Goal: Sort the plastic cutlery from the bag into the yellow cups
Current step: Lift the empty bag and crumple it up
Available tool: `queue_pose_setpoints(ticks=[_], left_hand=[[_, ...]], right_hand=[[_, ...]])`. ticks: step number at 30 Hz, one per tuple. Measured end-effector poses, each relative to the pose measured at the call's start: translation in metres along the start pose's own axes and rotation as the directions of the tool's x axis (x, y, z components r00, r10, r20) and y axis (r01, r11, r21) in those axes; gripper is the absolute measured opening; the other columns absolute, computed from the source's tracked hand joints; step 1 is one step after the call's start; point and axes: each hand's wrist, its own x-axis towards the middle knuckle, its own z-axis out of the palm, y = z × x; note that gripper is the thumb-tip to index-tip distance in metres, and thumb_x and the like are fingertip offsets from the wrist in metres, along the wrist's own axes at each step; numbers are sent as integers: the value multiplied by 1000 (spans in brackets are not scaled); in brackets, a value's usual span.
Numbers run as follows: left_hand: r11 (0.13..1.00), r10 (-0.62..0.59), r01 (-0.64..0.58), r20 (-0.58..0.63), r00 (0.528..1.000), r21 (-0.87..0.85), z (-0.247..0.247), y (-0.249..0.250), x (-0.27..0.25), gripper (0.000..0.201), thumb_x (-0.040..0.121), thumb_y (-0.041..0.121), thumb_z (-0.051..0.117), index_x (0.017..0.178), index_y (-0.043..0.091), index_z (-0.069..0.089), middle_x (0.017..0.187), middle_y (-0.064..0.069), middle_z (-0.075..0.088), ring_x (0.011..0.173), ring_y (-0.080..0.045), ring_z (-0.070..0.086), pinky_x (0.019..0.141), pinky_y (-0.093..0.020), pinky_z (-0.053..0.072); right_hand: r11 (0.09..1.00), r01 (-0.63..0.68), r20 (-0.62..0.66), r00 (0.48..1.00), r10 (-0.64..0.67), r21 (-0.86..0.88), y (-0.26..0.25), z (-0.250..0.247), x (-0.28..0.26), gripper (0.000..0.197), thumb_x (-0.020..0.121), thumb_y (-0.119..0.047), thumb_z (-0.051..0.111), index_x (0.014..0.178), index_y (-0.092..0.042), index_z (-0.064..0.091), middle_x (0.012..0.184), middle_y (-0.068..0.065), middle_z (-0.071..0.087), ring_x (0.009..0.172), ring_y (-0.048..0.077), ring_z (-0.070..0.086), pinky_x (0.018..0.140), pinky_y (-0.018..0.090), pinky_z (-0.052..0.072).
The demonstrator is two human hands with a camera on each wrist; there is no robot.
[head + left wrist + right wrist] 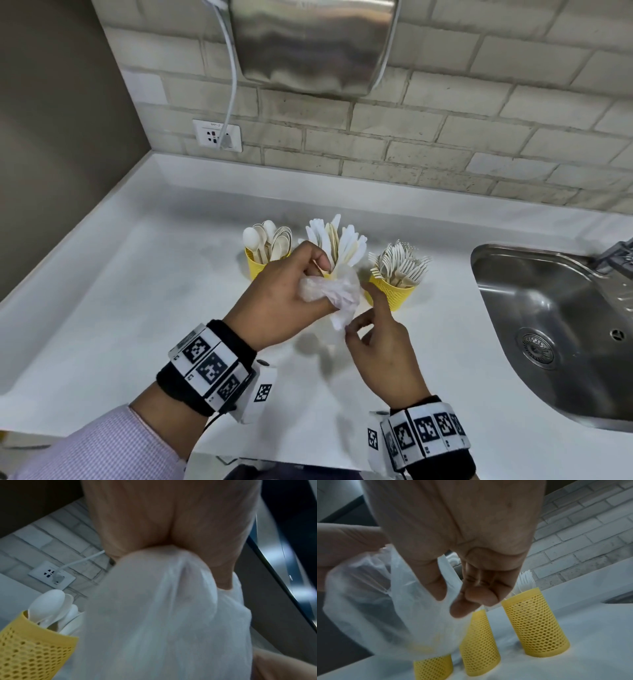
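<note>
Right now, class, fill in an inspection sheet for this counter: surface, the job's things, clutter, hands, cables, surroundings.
Surface: white countertop, bare parts look clean.
Job's things: three yellow mesh cups in a row; spoon cup, knife cup partly hidden in the head view, fork cup; crumpled plastic bag, no cutlery seen in it.
Clutter: nothing seen.
Hands: left hand grips the bag; right hand pinches its lower end.
Cables: white cord runs down to the wall socket.
Surroundings: steel sink on the right, brick wall, metal wall unit above.
</note>
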Motion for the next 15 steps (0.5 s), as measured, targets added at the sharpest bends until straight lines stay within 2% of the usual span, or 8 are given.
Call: queue_pose_setpoints(ticks=[3, 5, 7, 8, 9, 11, 13, 15], left_hand=[[996, -83, 83, -22, 996, 15, -17, 7, -3, 57, 54, 54, 80, 99, 33, 53, 77, 8, 63, 60, -4, 52, 59, -23, 43], [991, -89, 88, 4, 996, 106, -25, 11, -6, 58, 50, 58, 77, 95, 30, 52, 64, 12, 58, 54, -6, 45, 55, -23, 36], [987, -70, 63, 37, 997, 149, -29, 18, -8, 57, 51, 59, 79, 90, 28, 52, 58, 13, 55, 52, -8, 42, 54, -24, 34], [989, -55, 47, 53, 997, 143, -29, 21, -9, 57, 51, 58, 81, 88, 27, 52, 57, 12, 53, 52, -8, 41, 54, -25, 34], [991, -39, 30, 72, 997, 128, -31, 25, -10, 56, 51, 56, 82, 87, 26, 52, 56, 10, 52, 52, -9, 40, 53, -26, 34], [992, -13, -3, 126, 992, 123, -35, 32, -13, 54, 51, 51, 87, 87, 27, 55, 56, 5, 51, 52, -9, 39, 53, -27, 34], [985, -1, -29, 169, 986, 170, -45, 37, -16, 47, 53, 48, 93, 81, 32, 59, 55, 9, 53, 52, -8, 43, 52, -25, 35], [964, -24, -27, 186, 982, 264, -59, 35, -19, 40, 55, 57, 94, 64, 36, 60, 52, 10, 50, 51, -7, 43, 52, -24, 34]], right_hand=[[992, 76, -19, 997, -75, 99, -17, -5, 0, 79, 86, -14, 72, 143, -53, 34, 98, -17, 65, 70, 11, 65, 64, 25, 51], [959, 192, 6, 980, -197, 210, -33, -6, -1, 89, 79, -19, 81, 147, -52, 34, 126, -13, 56, 96, 10, 64, 74, 20, 52], [915, 310, 39, 943, -331, 260, -43, -3, 0, 91, 73, -18, 86, 144, -51, 39, 143, 1, 45, 127, 15, 54, 96, 28, 52], [900, 341, 36, 931, -364, 270, -47, 0, 1, 84, 72, -17, 85, 136, -53, 45, 145, 3, 44, 133, 21, 51, 101, 36, 51], [900, 358, 16, 927, -374, 249, -51, 0, 3, 67, 73, -21, 83, 123, -53, 53, 145, 1, 45, 131, 25, 52, 100, 39, 51], [902, 411, -52, 912, -407, 131, -59, -5, 9, 32, 74, -32, 79, 93, -45, 57, 139, -5, 51, 124, 26, 55, 92, 36, 51], [885, 458, -149, 884, -443, 86, -58, -15, 12, 30, 74, -23, 78, 81, -43, 57, 121, -7, 65, 114, 20, 62, 84, 37, 52], [901, 425, -263, 882, -390, 88, -54, -28, 14, 36, 72, -4, 75, 78, -38, 64, 101, -8, 73, 100, 16, 69, 81, 43, 55]])
